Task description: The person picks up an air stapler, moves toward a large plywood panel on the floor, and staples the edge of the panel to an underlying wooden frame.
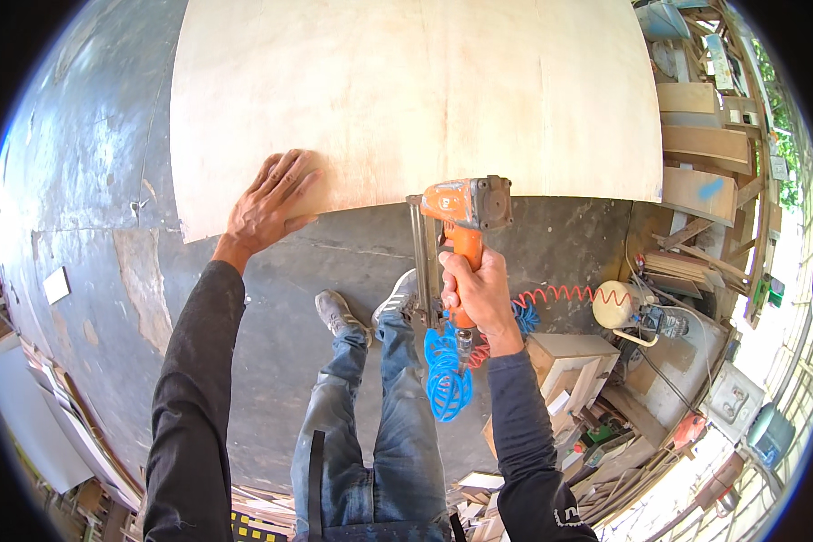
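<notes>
A large pale plywood sheet (pixel 406 99) spreads across the upper middle in front of me. My left hand (pixel 271 199) lies flat on it near the left end of its near edge, fingers stretched out. My right hand (pixel 476 287) is wrapped round the handle of an orange pneumatic nail gun (pixel 452 203). The nail gun's nose points left, close to the sheet's near edge; whether it touches the wood I cannot tell. A coiled blue air hose (pixel 448 375) hangs from the handle's lower end.
A red coiled hose (pixel 574 294) runs right toward an air compressor (pixel 612 303). Wooden boards (pixel 700 149) are stacked along the right side, and a wooden box (pixel 560 361) stands below them. My legs (pixel 361 425) stand on the dark floor (pixel 271 361). Panels (pixel 41 415) lean at the lower left.
</notes>
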`<state>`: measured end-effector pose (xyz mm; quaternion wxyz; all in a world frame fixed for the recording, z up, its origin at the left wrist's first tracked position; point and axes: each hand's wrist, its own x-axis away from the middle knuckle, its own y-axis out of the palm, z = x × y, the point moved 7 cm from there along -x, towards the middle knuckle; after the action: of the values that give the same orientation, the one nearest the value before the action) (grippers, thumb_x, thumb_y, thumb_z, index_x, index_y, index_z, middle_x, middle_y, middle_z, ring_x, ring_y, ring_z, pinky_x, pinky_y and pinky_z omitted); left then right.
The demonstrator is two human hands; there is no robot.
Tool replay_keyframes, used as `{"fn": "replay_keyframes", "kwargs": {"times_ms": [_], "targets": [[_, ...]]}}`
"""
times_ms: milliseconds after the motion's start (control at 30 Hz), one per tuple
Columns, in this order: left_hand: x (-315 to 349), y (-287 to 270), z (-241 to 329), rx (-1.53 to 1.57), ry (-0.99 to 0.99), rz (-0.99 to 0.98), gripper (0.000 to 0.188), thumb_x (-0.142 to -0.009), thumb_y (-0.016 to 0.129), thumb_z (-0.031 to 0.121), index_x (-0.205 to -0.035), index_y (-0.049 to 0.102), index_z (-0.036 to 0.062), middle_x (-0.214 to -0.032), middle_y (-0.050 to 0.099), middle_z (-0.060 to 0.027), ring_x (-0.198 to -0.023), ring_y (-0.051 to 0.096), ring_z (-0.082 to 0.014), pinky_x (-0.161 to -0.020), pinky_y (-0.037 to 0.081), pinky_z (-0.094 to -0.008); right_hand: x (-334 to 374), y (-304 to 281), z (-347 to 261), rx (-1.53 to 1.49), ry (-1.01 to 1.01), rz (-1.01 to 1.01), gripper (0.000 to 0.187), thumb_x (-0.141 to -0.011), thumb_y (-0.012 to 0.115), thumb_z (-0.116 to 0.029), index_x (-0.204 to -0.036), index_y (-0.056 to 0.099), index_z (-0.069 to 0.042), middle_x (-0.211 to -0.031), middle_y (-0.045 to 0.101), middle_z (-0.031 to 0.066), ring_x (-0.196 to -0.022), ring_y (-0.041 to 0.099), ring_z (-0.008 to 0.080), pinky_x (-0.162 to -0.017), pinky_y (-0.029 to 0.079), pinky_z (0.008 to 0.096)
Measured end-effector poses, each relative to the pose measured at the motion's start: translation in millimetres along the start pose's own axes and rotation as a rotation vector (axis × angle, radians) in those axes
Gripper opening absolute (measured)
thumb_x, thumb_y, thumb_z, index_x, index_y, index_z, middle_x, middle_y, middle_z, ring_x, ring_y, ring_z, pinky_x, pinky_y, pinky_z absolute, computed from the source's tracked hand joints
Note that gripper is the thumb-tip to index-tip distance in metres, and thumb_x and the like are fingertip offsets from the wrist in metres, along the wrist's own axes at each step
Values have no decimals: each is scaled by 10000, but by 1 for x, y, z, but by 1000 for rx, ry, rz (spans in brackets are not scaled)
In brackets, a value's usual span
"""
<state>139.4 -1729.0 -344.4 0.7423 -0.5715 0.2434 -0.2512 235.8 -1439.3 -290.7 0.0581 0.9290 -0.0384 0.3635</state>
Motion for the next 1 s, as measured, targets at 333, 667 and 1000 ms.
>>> {"fn": "replay_keyframes", "kwargs": {"times_ms": [333,667,1000], "targets": [[2,1,-1,23,-8,20,843,-774,785,418,-1512,447,191,-1570,412,-82,-1464,366,-280,-1246,295,-448,-2,11,1,7,-7,-12,160,-953,651,-131,-1009,580,1,-594,517,6,-435,471,74,-404,401,262],[2,9,-3,4,-19,2,832,-804,732,492,-1526,427,215,-1583,399,-70,-1477,345,-272,-1259,269,-438,-3,11,1,36,-21,-8,142,-955,642,-124,-990,573,-5,-595,521,8,-439,479,77,-405,406,263],[2,2,-1,31,-1,28,828,-791,780,418,-1511,446,184,-1568,415,-87,-1467,362,-267,-1245,294,-448,-2,24,-1,33,-11,-34,129,-955,639,-110,-999,571,-9,-609,518,8,-445,472,72,-409,408,262]]}}
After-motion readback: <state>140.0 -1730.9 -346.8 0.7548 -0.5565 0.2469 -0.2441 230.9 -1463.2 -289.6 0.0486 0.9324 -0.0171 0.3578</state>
